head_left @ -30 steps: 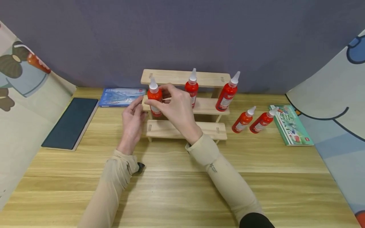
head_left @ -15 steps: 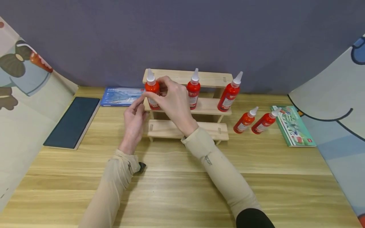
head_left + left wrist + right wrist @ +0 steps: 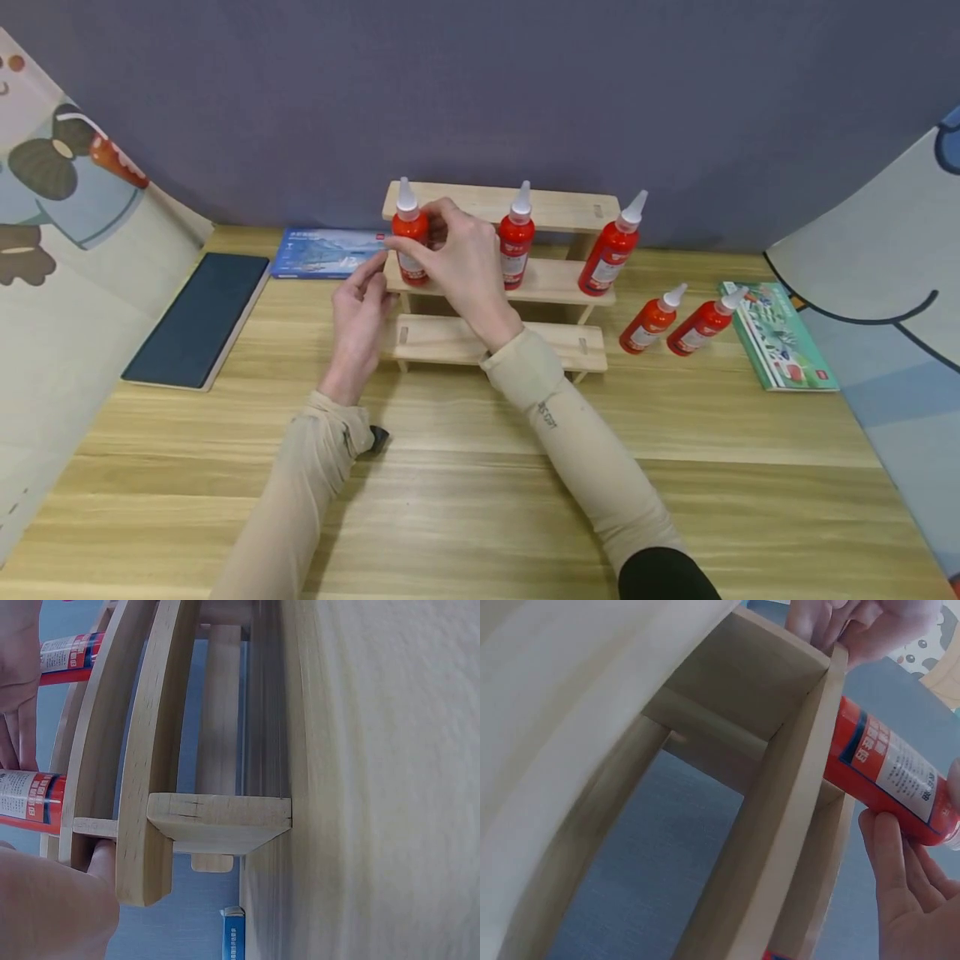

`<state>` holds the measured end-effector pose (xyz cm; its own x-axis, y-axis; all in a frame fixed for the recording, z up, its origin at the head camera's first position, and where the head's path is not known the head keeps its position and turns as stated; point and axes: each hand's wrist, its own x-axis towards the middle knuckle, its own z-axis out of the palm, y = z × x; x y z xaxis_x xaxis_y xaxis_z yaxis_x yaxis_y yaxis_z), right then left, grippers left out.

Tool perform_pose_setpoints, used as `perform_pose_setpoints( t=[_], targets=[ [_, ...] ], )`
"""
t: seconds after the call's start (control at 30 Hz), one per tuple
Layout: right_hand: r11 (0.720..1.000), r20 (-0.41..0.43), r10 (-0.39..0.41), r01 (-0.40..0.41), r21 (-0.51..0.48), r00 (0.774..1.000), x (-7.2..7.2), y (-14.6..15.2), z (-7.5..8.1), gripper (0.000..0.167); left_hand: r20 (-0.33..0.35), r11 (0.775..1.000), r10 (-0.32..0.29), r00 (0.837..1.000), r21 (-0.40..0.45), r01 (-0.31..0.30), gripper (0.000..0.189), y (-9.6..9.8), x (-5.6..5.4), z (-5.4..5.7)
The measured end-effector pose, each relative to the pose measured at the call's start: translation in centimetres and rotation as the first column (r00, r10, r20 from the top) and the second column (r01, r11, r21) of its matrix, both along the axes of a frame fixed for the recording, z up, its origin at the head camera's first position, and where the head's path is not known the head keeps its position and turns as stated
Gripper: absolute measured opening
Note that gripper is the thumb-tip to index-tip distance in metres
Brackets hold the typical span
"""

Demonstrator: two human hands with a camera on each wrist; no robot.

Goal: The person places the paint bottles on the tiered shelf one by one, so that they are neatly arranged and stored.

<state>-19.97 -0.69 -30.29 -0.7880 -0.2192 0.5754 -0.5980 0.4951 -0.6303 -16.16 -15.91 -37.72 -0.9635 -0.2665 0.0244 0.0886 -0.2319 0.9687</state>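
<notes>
A three-tier wooden rack [image 3: 504, 340] stands against the back partition. On its middle board, at the left end, a red squeeze bottle [image 3: 410, 233] with a white pointed nozzle is upright. My right hand [image 3: 467, 265] pinches this bottle from the right, thumb in front and fingers behind. With my left hand [image 3: 358, 312] I grip the left end of the middle board; the left wrist view shows the thumb [image 3: 103, 859] under it. A middle red bottle [image 3: 516, 248] and a right red bottle [image 3: 609, 257] share that board.
Two more red bottles, a nearer one [image 3: 648, 323] and a farther-right one [image 3: 701, 327], stand on the table right of the rack. A green book [image 3: 783, 337] lies beyond them. On the left are a blue flat box [image 3: 326, 252] and a dark notebook [image 3: 198, 321].
My right hand has moved the left bottle back and slightly left on the middle board. My left hand keeps its place at the board's end. The head view has shifted a little.
</notes>
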Motion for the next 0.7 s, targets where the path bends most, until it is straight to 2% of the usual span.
perform_pose_setpoints(
  t=[0.33,0.57,0.7],
  targets=[
    [0.999,0.019,-0.021,0.02,0.028,1.0,-0.13,0.08,0.18,0.05,-0.012,1.0,-0.02,1.0,0.002,0.02,0.043,0.2,0.13,0.08],
    [0.998,0.067,-0.029,0.025,0.055,0.997,0.11,-0.03,0.29,0.054,-0.007,1.0,-0.008,1.0,0.018,0.008,0.043,0.11,0.03,0.08],
    [0.999,0.055,-0.026,0.023,0.042,0.998,0.22,-0.05,0.23,0.053,-0.005,1.0,-0.003,1.0,0.014,0.003,0.043,0.03,0.12,0.1]
  ],
)
